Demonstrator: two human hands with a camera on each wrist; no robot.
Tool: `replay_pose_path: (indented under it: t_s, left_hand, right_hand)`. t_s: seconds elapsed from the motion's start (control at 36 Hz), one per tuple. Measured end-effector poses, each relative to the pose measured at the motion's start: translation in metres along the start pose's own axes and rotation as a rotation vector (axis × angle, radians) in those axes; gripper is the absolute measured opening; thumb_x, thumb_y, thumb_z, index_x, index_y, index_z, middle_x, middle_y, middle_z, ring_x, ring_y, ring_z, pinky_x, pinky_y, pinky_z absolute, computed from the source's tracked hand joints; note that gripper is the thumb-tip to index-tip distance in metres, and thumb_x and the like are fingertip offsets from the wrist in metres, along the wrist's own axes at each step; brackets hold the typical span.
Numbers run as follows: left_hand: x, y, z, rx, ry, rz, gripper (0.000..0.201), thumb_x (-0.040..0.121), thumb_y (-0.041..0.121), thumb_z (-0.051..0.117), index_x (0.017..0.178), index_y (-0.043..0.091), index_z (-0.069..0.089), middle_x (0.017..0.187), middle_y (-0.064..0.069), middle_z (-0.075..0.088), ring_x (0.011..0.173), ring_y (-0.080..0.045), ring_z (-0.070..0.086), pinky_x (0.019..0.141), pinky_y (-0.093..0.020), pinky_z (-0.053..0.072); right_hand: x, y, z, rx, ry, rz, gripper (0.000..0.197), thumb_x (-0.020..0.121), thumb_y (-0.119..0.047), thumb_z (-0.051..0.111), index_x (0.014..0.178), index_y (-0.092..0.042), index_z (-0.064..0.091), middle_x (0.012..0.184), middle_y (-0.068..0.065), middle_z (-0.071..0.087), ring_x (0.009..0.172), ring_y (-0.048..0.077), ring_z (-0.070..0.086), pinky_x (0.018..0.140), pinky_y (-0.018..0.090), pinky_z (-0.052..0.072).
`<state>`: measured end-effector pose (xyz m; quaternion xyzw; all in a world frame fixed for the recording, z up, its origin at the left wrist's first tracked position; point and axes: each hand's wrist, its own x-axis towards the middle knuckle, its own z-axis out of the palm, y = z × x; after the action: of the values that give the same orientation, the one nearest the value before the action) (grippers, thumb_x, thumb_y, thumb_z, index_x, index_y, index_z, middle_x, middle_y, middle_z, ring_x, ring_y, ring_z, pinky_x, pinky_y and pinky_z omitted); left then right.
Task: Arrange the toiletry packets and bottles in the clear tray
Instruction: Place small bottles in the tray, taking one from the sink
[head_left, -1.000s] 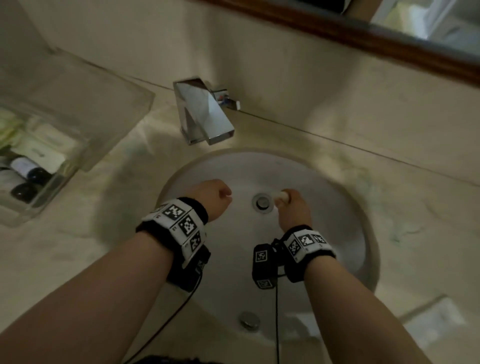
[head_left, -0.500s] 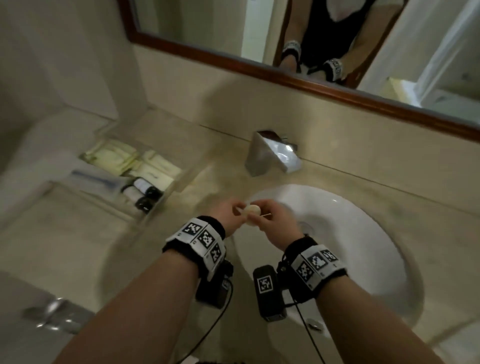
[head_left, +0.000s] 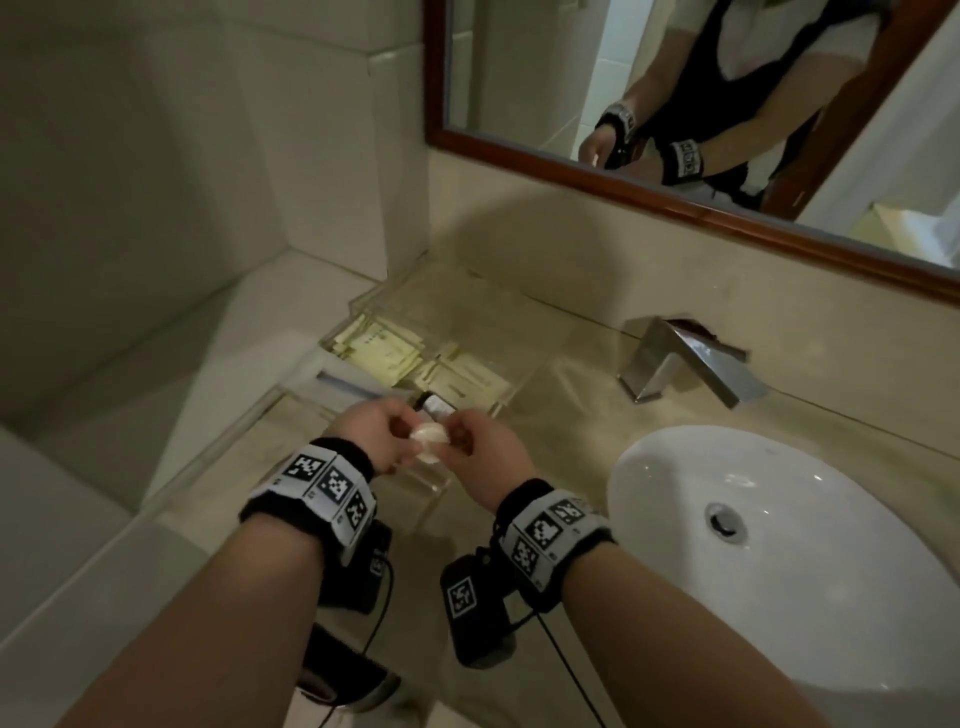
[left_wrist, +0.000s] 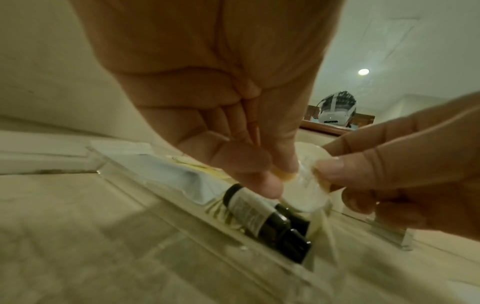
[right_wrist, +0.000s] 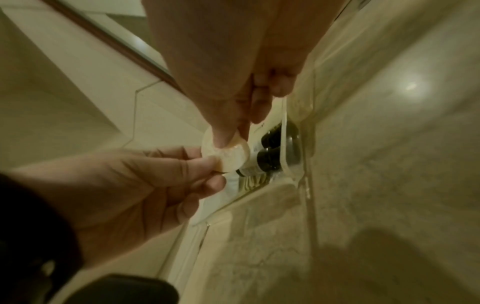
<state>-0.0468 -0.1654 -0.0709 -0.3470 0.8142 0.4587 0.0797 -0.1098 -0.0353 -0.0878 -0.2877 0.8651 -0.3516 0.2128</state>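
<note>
Toiletry packets (head_left: 387, 349) lie in the far part of the clear tray (head_left: 514, 387), and their number is hard to count, because the pale yellow sheets overlap and the print on them is too small to read; I can make out about four. Two small bottles (left_wrist: 262, 214) with dark caps lie side by side in the near part of the tray, but in the head view only one end of them shows, as the hands cover the rest. Beside the bottles a long white wrapped item (left_wrist: 182, 181) lies in the tray; what it is I cannot tell. One small round pale packet (head_left: 429, 435) is held above the tray, over the bottles, between the two hands, which are close together. The left hand (head_left: 375, 432) pinches its one edge with thumb and fingertip, and the right hand (head_left: 485, 453) pinches the other edge with thumb and forefinger. The packet looks like a soap in clear wrap, but its wrap is blurred in both wrist views. The tray stands on the beige counter (head_left: 566, 415), left of one white sink (head_left: 779, 545) and one chrome faucet (head_left: 691, 369). The mirror (head_left: 727, 104) above cuts the person off at the chest. Each wrist carries one marker band.
</note>
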Motion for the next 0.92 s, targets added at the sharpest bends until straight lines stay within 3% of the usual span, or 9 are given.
replay_pose_path:
  t_s: [0.11, 0.25, 0.39, 0.5, 0.61, 0.75, 0.92]
  left_hand:
    - [0.008, -0.007, -0.003, 0.047, -0.008, 0.011, 0.017, 0.083, 0.009, 0.066, 0.096, 0.017, 0.058, 0.103, -0.010, 0.067, 0.086, -0.029, 0.066, 0.081, -0.040, 0.056]
    - [0.015, -0.013, 0.001, 0.122, -0.015, 0.013, 0.016, 0.083, 0.021, 0.067, 0.097, 0.021, 0.060, 0.107, -0.005, 0.067, 0.094, -0.024, 0.065, 0.084, -0.035, 0.056]
    - [0.021, -0.018, 0.002, 0.184, -0.038, 0.031, 0.024, 0.086, 0.022, 0.065, 0.108, 0.014, 0.063, 0.109, -0.005, 0.068, 0.085, -0.015, 0.062, 0.074, -0.027, 0.053]
    - [0.023, -0.020, 0.004, 0.169, -0.056, 0.017, 0.025, 0.085, 0.025, 0.065, 0.108, 0.014, 0.064, 0.108, -0.006, 0.069, 0.085, -0.019, 0.067, 0.084, -0.035, 0.057]
    - [0.022, -0.019, 0.006, 0.217, -0.059, 0.007, 0.030, 0.085, 0.034, 0.063, 0.109, 0.016, 0.063, 0.106, -0.005, 0.069, 0.076, -0.018, 0.062, 0.086, -0.033, 0.054]
    - [0.023, -0.015, 0.008, 0.234, -0.068, -0.001, 0.034, 0.087, 0.029, 0.062, 0.117, 0.014, 0.062, 0.116, -0.008, 0.067, 0.100, -0.026, 0.065, 0.092, -0.038, 0.052]
    - [0.023, -0.011, 0.007, 0.331, -0.082, -0.007, 0.041, 0.086, 0.048, 0.056, 0.113, 0.018, 0.065, 0.114, -0.003, 0.068, 0.103, -0.021, 0.063, 0.089, -0.028, 0.047]
  right_hand:
    - [0.005, -0.005, 0.014, -0.084, 0.022, 0.024, 0.020, 0.088, -0.029, 0.059, 0.106, -0.020, 0.060, 0.104, 0.003, 0.066, 0.093, 0.022, 0.061, 0.078, 0.032, 0.049]
    - [0.006, -0.003, 0.020, -0.192, 0.016, 0.042, 0.024, 0.091, -0.035, 0.054, 0.108, -0.020, 0.060, 0.105, 0.003, 0.067, 0.096, 0.024, 0.062, 0.080, 0.035, 0.053]
    - [0.007, -0.002, 0.023, -0.327, 0.016, -0.003, 0.026, 0.094, -0.038, 0.048, 0.111, -0.021, 0.057, 0.103, 0.004, 0.067, 0.095, 0.025, 0.061, 0.079, 0.040, 0.054]
    - [0.009, -0.001, 0.023, -0.420, 0.006, -0.068, 0.027, 0.095, -0.035, 0.044, 0.114, -0.024, 0.060, 0.105, 0.004, 0.066, 0.100, 0.026, 0.058, 0.083, 0.038, 0.051]
    - [0.010, -0.001, 0.022, -0.487, -0.010, -0.093, 0.032, 0.096, -0.034, 0.042, 0.124, -0.029, 0.057, 0.112, 0.004, 0.063, 0.108, 0.027, 0.054, 0.091, 0.036, 0.046]
    - [0.011, 0.003, 0.022, -0.531, 0.020, -0.179, 0.035, 0.097, -0.029, 0.043, 0.130, -0.033, 0.053, 0.119, 0.004, 0.060, 0.110, 0.029, 0.052, 0.093, 0.033, 0.042]
    - [0.019, 0.006, 0.023, -0.513, 0.048, -0.153, 0.028, 0.095, -0.021, 0.043, 0.121, -0.024, 0.055, 0.115, 0.002, 0.061, 0.107, 0.026, 0.055, 0.088, 0.032, 0.041]
